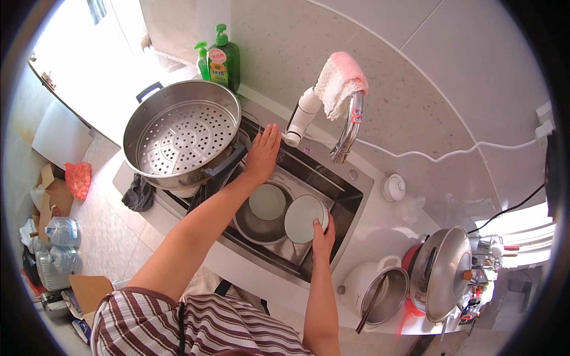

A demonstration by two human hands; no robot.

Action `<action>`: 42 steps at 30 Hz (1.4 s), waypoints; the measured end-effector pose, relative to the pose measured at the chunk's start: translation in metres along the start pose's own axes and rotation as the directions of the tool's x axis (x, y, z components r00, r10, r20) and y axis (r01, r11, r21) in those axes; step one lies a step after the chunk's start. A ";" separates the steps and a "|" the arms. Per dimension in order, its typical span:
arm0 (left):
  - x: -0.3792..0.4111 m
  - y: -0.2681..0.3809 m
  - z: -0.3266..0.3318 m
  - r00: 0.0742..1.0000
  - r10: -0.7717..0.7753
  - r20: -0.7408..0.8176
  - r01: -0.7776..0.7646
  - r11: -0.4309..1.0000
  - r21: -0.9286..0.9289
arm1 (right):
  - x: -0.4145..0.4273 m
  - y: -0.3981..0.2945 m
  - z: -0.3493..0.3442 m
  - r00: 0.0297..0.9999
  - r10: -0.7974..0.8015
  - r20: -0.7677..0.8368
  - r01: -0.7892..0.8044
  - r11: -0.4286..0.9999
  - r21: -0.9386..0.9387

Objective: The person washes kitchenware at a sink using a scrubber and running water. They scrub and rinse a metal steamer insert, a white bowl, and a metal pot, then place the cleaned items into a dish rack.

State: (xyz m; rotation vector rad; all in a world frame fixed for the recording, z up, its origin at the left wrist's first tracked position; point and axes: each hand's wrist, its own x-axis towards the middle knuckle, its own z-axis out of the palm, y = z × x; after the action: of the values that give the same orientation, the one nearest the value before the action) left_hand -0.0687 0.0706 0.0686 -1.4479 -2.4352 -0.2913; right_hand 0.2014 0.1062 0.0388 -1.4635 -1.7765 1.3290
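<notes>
My right hand grips the rim of a pale round dish, thumb on its upper face, over the sink. Beside it, another pale round dish lies in a round metal pan in the basin. My left hand is stretched out flat, holding nothing, at the far side of the sink. Its fingertips are close to the white faucet body; contact is hard to tell. A pink and white cloth drapes over the faucet, whose chrome spout points down into the sink.
Left of the sink stands a large perforated steamer pot, its handle close to my left forearm. Green pump bottles stand behind it. At right are a white pot with chopsticks, a lidded wok and a small white lidded jar.
</notes>
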 end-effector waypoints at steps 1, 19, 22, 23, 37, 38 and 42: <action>-0.001 0.000 0.000 1.000 -0.005 0.002 0.005 1.000 0.000 | 0.000 0.000 0.002 1.000 0.012 0.007 -0.013 0.998 0.066; -0.115 0.021 -0.010 0.975 -0.095 0.200 0.219 0.547 -0.808 | -0.031 -0.011 0.018 0.990 0.018 -0.143 0.023 0.960 0.278; -0.124 0.009 -0.005 0.803 0.276 0.528 0.020 0.873 -0.487 | -0.057 -0.030 0.023 0.974 -0.125 -0.188 0.107 0.989 -0.102; -0.127 0.008 -0.001 0.698 0.326 0.637 -0.092 0.924 -0.372 | -0.066 -0.041 0.020 0.955 -0.227 -0.191 0.155 0.931 -0.330; 0.004 -0.089 -0.184 0.745 -0.230 0.626 0.205 -0.814 -0.543 | -0.081 -0.223 0.082 0.936 -0.288 -0.203 0.352 0.757 0.551; 0.025 -0.110 -0.187 0.796 -0.270 0.542 0.201 -0.726 -0.657 | -0.071 -0.235 0.095 0.970 -0.203 -0.135 0.241 0.709 0.663; 0.125 -0.223 -0.174 0.869 -0.483 0.111 0.154 0.052 -0.987 | -0.016 -0.282 0.168 0.944 -0.070 0.323 -0.226 0.577 0.785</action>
State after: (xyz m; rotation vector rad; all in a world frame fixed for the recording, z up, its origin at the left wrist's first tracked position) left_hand -0.2965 0.0123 0.2696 -0.8741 -2.1830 -2.4843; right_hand -0.0634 0.0411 0.2229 -0.8058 -0.9400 2.1424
